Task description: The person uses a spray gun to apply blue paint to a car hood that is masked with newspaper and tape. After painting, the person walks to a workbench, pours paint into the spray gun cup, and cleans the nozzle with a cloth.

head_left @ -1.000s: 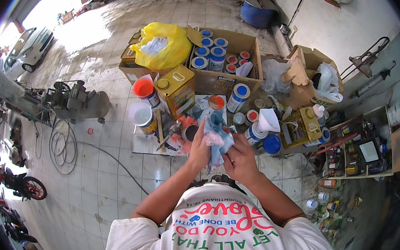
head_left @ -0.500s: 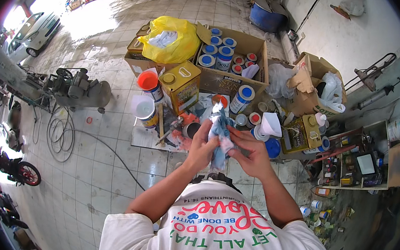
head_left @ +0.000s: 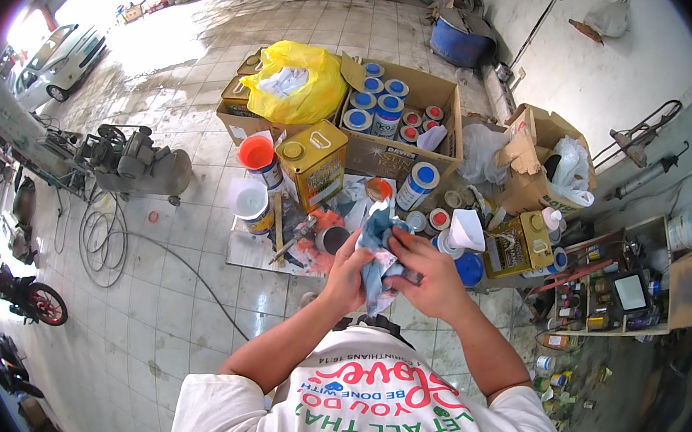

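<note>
A crumpled rag [head_left: 375, 234], stained blue and pink, is held up in front of my chest. My left hand [head_left: 346, 276] pinches its left side, thumb pointing inward. From the other side my right hand [head_left: 432, 278] grips the cloth with bent fingers. Whether anything is wrapped inside the rag cannot be seen. Just beyond the hands, a dark round cup [head_left: 331, 240] stands among orange-red stains. Left of it lies what looks like a spray gun [head_left: 303, 230], beside a wooden stick [head_left: 279, 219]. A white-topped pail [head_left: 250, 203] stands farther left.
Behind the work board stand a gold rectangular tin [head_left: 312, 167], an orange-red container [head_left: 257, 154] and a blue-lidded can [head_left: 418, 185]. A cardboard box [head_left: 385, 155] holds several cans. At right are another gold tin [head_left: 518, 243] and a shelf [head_left: 614, 325]. A compressor [head_left: 139, 163] with a hose stands left.
Both hands and the rag have come slightly lower in view. The cloth is bunched differently, and my right fingers have curled further onto it.
</note>
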The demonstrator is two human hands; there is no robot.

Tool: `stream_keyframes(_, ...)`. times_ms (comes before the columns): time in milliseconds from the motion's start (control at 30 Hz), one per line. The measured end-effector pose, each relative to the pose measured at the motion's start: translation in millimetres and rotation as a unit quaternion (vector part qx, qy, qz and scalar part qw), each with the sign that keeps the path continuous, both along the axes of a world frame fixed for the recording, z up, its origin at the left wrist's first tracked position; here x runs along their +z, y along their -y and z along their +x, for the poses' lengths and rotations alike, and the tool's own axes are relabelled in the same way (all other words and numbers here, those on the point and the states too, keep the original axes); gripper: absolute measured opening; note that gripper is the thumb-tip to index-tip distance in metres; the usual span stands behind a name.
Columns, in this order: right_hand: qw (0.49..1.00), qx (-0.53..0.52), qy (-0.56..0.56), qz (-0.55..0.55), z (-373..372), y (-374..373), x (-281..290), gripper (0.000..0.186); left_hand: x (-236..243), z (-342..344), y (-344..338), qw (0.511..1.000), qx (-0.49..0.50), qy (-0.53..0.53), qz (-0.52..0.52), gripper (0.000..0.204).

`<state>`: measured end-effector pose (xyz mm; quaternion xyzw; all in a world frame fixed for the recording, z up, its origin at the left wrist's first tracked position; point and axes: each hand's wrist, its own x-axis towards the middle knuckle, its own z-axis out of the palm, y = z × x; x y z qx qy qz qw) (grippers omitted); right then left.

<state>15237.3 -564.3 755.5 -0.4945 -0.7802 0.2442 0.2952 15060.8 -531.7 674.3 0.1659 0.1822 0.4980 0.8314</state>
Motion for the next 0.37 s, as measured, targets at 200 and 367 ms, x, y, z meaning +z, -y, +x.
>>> stream_keyframes(200,0.976,0.145,0.031,0.161,4,-12,-16,0.066,-11,-14,-13,0.987,-0.096,0.081,-0.101,0.037)
stream_keyframes(367,0.998,0.027,0.023,0.055,-12,-14,-8,0.077,-19,-21,-16,0.978,-0.123,0.068,-0.154,0.051)
